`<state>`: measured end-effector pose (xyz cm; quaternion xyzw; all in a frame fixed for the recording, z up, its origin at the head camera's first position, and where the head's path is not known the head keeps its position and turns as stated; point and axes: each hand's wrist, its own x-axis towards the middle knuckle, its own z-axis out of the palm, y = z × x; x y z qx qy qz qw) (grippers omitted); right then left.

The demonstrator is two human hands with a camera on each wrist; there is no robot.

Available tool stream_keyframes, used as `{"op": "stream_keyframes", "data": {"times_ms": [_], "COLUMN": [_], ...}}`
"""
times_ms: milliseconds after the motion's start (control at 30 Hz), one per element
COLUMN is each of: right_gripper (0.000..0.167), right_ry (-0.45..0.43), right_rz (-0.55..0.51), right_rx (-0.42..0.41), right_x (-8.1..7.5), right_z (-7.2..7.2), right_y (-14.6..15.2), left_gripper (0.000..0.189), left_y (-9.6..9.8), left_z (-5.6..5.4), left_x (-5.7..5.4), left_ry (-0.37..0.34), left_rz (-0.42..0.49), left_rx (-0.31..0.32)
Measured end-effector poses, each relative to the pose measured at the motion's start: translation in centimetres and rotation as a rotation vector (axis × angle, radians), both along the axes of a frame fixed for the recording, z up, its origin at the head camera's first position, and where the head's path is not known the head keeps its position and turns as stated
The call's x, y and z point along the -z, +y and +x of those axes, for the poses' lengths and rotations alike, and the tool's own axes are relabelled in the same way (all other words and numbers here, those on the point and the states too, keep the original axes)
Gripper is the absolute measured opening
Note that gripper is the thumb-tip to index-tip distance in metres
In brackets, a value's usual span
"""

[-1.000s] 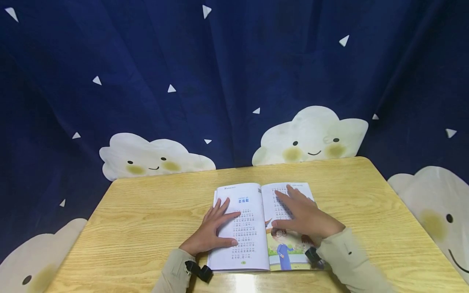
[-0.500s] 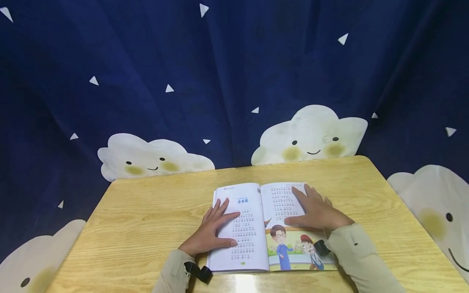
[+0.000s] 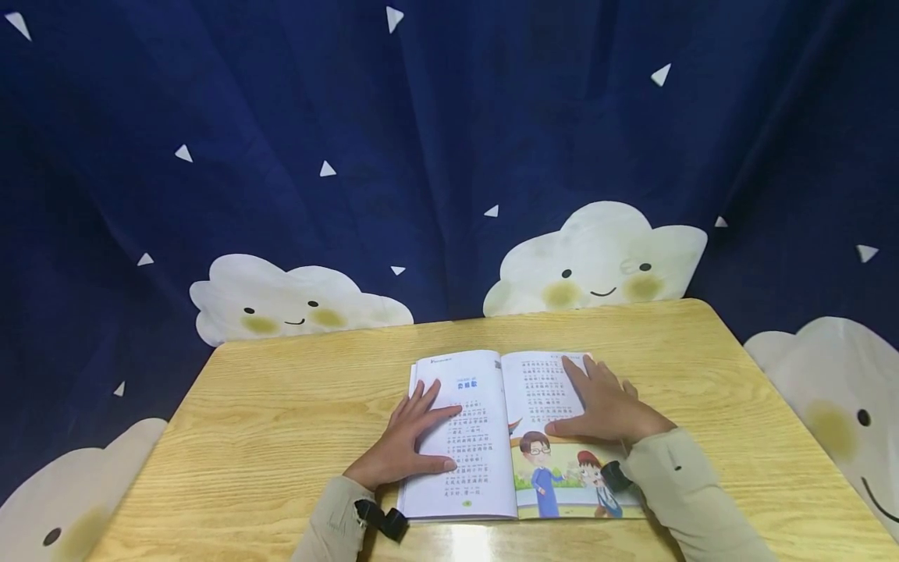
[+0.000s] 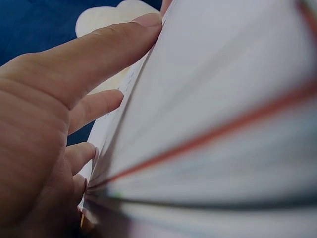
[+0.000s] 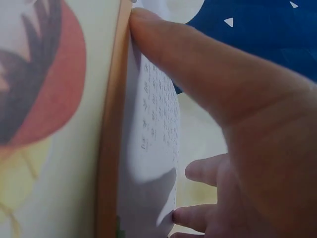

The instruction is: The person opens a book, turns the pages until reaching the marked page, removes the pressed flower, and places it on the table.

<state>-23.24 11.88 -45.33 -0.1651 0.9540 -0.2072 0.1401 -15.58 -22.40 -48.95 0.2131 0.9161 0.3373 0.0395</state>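
An open book (image 3: 485, 499) lies flat on the wooden table, printed text on its left page and text above a cartoon picture on its right page. My left hand (image 3: 403, 443) rests spread on the left page, thumb and fingers straight. On the right page's outer part lies my right hand (image 3: 611, 407), fingers spread, the thumb pointing toward the middle of the book. The left wrist view shows the left thumb (image 4: 114, 49) against the page. Seen from the right wrist, the right thumb (image 5: 173, 49) touches the page above a red-capped cartoon figure.
The light wooden table (image 3: 281, 421) extends around the book on all sides. Behind it hangs a dark blue curtain (image 3: 435, 156) with white triangles and smiling clouds (image 3: 597, 265). A black wrist camera (image 3: 382, 519) sits on each wrist.
My right hand has slid rightward across the right page to its outer part, uncovering more text and the red-capped cartoon figure. The left hand has stayed in place.
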Motion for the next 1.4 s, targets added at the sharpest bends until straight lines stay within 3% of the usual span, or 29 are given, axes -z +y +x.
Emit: {"op": "stream_keyframes", "data": {"times_ms": [233, 1000, 1200, 1400], "right_gripper": [0.131, 0.129, 0.129, 0.121], "right_ry": [0.025, 0.063, 0.051, -0.06], "right_rz": [0.021, 0.007, -0.091, -0.259], "right_rx": [0.013, 0.005, -0.004, -0.027], "right_x": [0.3, 0.1, 0.1, -0.7], "right_z": [-0.1, 0.1, -0.3, -0.6], "right_y": [-0.1, -0.3, 0.2, 1.0], "left_gripper": [0.079, 0.078, 0.078, 0.078], "left_y": [0.0, 0.0, 0.1, 0.0], "left_z": [0.0, -0.1, 0.0, -0.1], "left_x": [0.0, 0.4, 0.3, 0.2], "left_ry": [-0.017, -0.003, -0.012, -0.004], "left_rz": [0.006, -0.003, -0.003, -0.019], "left_rx": [0.002, 0.002, -0.002, 0.001]}}
